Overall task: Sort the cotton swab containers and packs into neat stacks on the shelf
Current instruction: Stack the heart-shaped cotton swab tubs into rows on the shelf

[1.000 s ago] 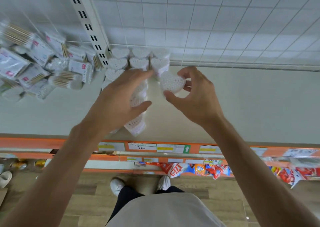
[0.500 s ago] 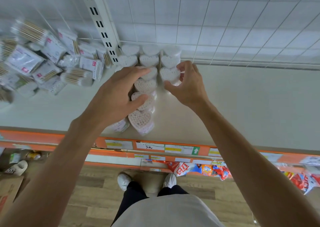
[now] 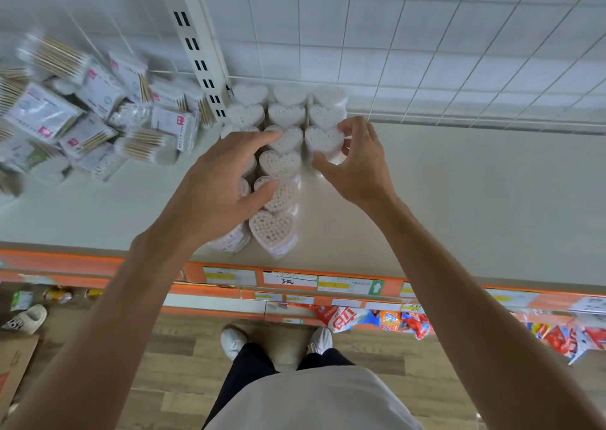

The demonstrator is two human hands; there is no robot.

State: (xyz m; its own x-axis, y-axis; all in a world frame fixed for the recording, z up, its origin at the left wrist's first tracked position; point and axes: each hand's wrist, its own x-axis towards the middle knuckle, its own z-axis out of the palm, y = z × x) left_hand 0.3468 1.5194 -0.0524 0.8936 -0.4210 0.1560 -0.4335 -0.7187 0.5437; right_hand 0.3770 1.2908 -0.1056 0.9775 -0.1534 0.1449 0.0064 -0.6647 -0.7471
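Heart-shaped clear cotton swab containers (image 3: 280, 164) stand in rows on the white shelf (image 3: 459, 193), running from the wire-grid back toward the front edge. My right hand (image 3: 355, 164) grips one heart container (image 3: 323, 141) between thumb and fingers, at the front of the right-hand row. My left hand (image 3: 219, 183) hovers with spread fingers over the left and middle rows, its thumb touching a container (image 3: 278, 196) in the middle row and hiding several others. A loose heap of flat cotton swab packs (image 3: 88, 118) lies at the far left of the shelf.
A slotted white upright (image 3: 193, 45) rises between the pack heap and the heart containers. Behind them stands a white wire grid (image 3: 426, 52). The shelf's orange front edge (image 3: 328, 282) carries price labels. Snack bags (image 3: 377, 319) lie on the lower shelf.
My right hand carried the heart container away from me and set it down at the front of the right-hand row. My left hand stayed over the left rows.
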